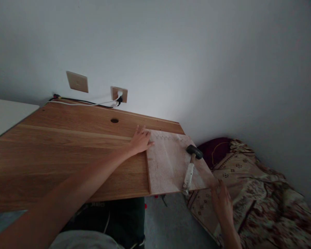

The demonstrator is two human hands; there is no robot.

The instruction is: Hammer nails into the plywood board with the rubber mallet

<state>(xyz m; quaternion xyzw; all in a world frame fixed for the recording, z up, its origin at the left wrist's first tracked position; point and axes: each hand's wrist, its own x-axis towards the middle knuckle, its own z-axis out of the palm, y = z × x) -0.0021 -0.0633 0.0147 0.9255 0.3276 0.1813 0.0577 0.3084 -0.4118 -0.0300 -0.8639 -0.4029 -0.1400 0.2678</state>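
The person's left hand (pixel 140 141) lies palm down on the wooden worktop (pixel 67 152), fingers (pixel 145 132) spread flat and closed on nothing, their tips just reaching the back left corner of a pale speckled board (pixel 166 166) that lies on the worktop's right end. The right hand (pixel 223 202) comes up from below at the board's front right corner; it is dim and blurred there, so it cannot be told whether its fingers touch or pinch the edge or stop just short. A hammer (pixel 192 168) with a black head and a worn pale handle lies loose on the board, head toward the wall, the handle end at the front edge. The board's right side seems to stick out past the worktop over a bed with a patterned blanket (pixel 261 193), though the worktop's own edge is hidden beneath it. Judged from this, the board is best handled with both hands sharing the work: the left pressing down flat to pin the back corner, the right taking a firm hold under the free corner. Any shift should be slow and level, since a tilt could send the hammer sliding off the front. A socket (pixel 119 94) with a white cable (pixel 80 102) sits on the wall behind, well apart from both hands.
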